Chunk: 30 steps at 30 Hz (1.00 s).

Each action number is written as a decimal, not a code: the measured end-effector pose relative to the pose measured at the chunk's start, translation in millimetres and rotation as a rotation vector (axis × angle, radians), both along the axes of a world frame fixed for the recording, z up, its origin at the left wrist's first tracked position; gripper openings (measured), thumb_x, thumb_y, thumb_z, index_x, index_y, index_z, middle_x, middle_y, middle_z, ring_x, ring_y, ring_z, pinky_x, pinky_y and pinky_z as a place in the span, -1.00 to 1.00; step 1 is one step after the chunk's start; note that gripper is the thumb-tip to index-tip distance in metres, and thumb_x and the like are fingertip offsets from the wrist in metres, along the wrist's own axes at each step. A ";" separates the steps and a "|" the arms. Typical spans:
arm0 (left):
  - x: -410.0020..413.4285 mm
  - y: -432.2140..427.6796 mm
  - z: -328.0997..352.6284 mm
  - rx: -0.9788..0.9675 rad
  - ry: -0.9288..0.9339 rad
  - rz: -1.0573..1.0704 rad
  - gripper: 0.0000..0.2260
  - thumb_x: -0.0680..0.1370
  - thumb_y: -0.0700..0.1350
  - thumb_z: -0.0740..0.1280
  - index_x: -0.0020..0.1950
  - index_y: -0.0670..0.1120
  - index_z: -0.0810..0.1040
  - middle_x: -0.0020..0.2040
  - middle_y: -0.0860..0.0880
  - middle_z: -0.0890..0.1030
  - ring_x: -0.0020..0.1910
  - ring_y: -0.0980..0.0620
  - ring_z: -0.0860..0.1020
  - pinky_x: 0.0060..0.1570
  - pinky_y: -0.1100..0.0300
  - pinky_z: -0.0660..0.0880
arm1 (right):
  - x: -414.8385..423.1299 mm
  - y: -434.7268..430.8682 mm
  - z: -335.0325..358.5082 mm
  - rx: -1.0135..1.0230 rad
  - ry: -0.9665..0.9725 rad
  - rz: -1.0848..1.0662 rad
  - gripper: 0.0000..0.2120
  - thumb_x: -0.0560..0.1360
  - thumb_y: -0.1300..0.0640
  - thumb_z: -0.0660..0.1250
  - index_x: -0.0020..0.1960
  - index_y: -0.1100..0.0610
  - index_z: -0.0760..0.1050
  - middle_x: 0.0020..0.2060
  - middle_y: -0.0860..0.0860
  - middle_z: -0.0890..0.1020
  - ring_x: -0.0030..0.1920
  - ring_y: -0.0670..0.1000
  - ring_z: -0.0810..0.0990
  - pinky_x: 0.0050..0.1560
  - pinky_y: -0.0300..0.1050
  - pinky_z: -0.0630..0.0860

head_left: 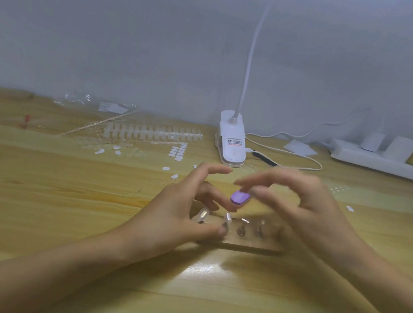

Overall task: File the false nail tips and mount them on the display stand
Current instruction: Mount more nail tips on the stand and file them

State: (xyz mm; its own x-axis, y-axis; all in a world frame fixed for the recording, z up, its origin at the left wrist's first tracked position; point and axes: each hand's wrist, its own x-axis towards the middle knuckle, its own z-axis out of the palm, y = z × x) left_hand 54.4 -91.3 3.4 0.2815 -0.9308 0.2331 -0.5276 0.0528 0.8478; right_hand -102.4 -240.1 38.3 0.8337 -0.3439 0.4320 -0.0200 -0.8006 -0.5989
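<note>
Pinching purple nail tip, right hand; left hand touching display stand.

Left hand fingers spread, right hand blurred

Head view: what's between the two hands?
A purple false nail tip, at the fingertips of the left hand and right hand, above the clear display stand. The head view shows it.

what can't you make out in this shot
Head view only.
- Purple false nail tip: motion blur on the right hand hides whether its grip or the left hand holds it.
- Clear display stand: right end hidden behind the right hand.
- White clip lamp: label too small; head cut off at top edge.
</note>
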 end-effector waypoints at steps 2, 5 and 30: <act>6.4 1.9 6.0 0.029 -0.011 -0.016 -0.27 0.37 -0.06 0.58 0.38 0.29 0.26 0.08 0.26 0.63 0.10 0.21 0.54 -0.11 0.32 0.49 | -2.5 -19.4 11.5 -0.023 0.003 -0.014 -0.86 0.55 -0.03 0.36 -0.02 -0.07 0.69 -0.10 -0.21 0.69 0.05 -0.10 0.61 0.09 -0.24 0.43; 18.0 1.7 21.5 0.056 0.067 -0.027 -0.39 0.36 0.22 0.52 0.33 0.33 0.32 0.11 0.24 0.62 0.10 0.25 0.56 -0.15 0.45 0.44 | -1.3 -50.4 12.5 -0.063 0.151 -0.016 -0.84 0.57 0.17 0.37 0.01 -0.04 0.69 -0.06 -0.11 0.68 0.04 -0.10 0.59 0.07 -0.23 0.44; 43.6 -96.1 0.8 0.007 -0.410 0.053 -0.90 0.45 0.00 0.51 -0.08 0.07 0.66 -0.14 0.15 0.57 -0.24 0.41 0.46 -0.27 0.46 0.33 | 32.0 -84.4 -16.4 -0.072 0.267 -0.075 -0.80 0.48 0.21 0.49 0.10 0.07 0.66 -0.15 -0.02 0.63 -0.16 -0.03 0.53 -0.10 -0.23 0.44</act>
State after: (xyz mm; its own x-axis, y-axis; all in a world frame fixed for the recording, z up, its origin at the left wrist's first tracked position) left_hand 97.9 -187.3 4.2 0.2141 -0.9196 0.3294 -0.8238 0.0112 0.5667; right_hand -70.4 -324.5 21.9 0.8948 -0.3854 0.2256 -0.2303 -0.8311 -0.5062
